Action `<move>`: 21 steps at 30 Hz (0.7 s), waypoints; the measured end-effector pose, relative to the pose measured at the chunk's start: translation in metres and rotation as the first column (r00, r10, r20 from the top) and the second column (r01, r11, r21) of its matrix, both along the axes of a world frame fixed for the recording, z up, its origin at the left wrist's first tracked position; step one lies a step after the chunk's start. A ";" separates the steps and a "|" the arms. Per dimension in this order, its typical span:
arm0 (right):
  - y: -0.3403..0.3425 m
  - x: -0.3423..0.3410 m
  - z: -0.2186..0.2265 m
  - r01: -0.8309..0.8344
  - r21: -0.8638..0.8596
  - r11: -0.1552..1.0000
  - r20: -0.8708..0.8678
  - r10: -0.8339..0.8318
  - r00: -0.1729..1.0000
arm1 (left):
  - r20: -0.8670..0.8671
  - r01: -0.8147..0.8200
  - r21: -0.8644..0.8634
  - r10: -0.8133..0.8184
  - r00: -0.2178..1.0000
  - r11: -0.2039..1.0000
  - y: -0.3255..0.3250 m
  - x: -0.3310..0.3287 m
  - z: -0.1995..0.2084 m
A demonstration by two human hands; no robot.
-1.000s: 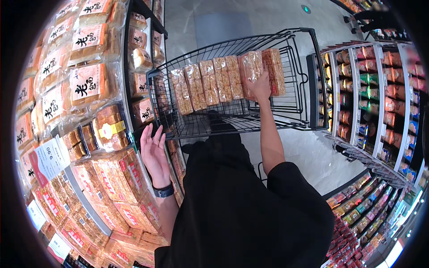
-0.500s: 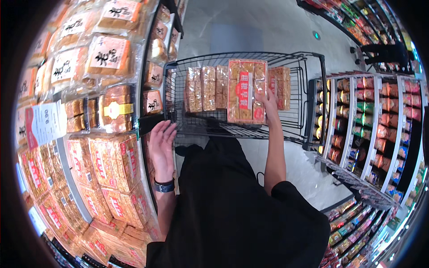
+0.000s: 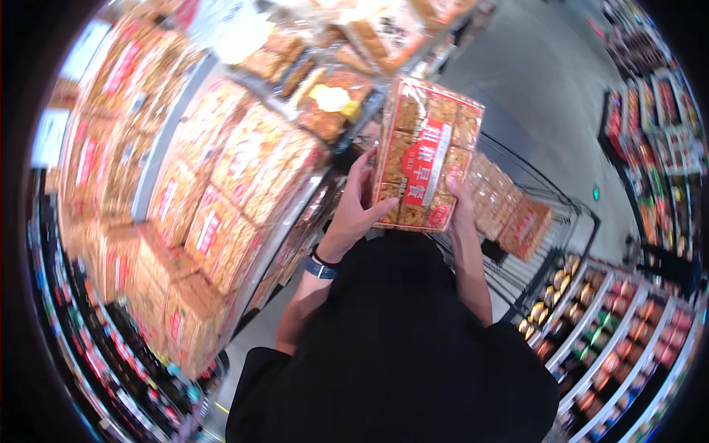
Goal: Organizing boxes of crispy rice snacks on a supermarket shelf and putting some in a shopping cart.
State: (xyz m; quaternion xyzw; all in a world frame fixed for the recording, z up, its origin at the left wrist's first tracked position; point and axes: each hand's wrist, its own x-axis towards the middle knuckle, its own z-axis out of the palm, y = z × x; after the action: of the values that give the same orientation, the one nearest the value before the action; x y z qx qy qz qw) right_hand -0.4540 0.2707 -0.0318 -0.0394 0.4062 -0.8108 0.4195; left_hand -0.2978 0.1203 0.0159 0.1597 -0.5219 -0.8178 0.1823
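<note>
Left hand [image 3: 360, 210] raised, fingers curled in grip, right hand [image 3: 461, 207] likewise, forearms lifted

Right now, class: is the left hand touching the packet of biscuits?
Touching. The head view shows the left hand with its fingers on the packet of biscuits' left edge.

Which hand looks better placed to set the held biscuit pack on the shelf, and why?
Probably the left hand: it grips the biscuit pack on the side facing the stocked shelf. The right hand holds the side toward the shopping cart.
</note>
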 end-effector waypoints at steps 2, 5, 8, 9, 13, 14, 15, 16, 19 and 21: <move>-0.022 0.013 0.003 -0.107 -0.045 0.993 0.008 0.107 0.994 | -0.030 -0.108 -0.057 0.106 0.994 0.993 -0.015 0.028 0.005; -0.044 0.014 0.000 -0.292 -0.183 0.939 -0.004 0.296 0.955 | -0.042 -0.199 -0.009 0.199 0.979 0.980 -0.027 0.075 0.009; -0.089 0.034 0.026 -0.371 -0.208 0.905 -0.051 0.368 0.928 | -0.011 -0.290 -0.050 0.290 0.957 0.956 -0.035 0.131 0.012; -0.104 0.043 0.028 -0.414 -0.210 0.886 -0.059 0.412 0.909 | -0.011 -0.311 -0.040 0.311 0.950 0.949 -0.036 0.148 0.011; -0.156 0.085 0.025 -0.440 0.135 0.888 -0.069 0.451 0.890 | 0.139 -0.405 0.010 0.399 0.906 0.914 -0.032 0.207 0.024; -0.169 0.097 0.025 -0.486 0.132 0.864 -0.005 0.491 0.871 | 0.064 -0.518 0.131 0.514 0.855 0.845 -0.032 0.217 0.020; -0.180 0.107 0.026 -0.528 0.129 0.840 0.059 0.525 0.849 | 0.001 -0.601 0.259 0.622 0.783 0.757 -0.032 0.227 0.014; -0.191 0.118 0.028 -0.542 0.055 0.839 0.085 0.537 0.839 | -0.001 -0.643 0.358 0.689 0.725 0.677 -0.033 0.237 0.006; -0.225 0.155 0.025 -0.516 -0.019 0.857 0.109 0.515 0.851 | -0.103 -0.641 0.471 0.759 0.643 0.606 -0.033 0.268 -0.020; -0.246 0.183 0.031 -0.484 -0.088 0.871 -0.009 0.485 0.874 | -0.077 -0.734 0.420 0.827 0.557 0.534 -0.026 0.262 -0.006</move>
State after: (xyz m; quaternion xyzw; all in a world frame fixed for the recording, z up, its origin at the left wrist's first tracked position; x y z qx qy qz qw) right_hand -0.2707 0.0251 -0.0011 -0.1528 0.3446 -0.6970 0.6100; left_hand -0.0360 0.0945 0.0101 0.2949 -0.2141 -0.7370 0.5692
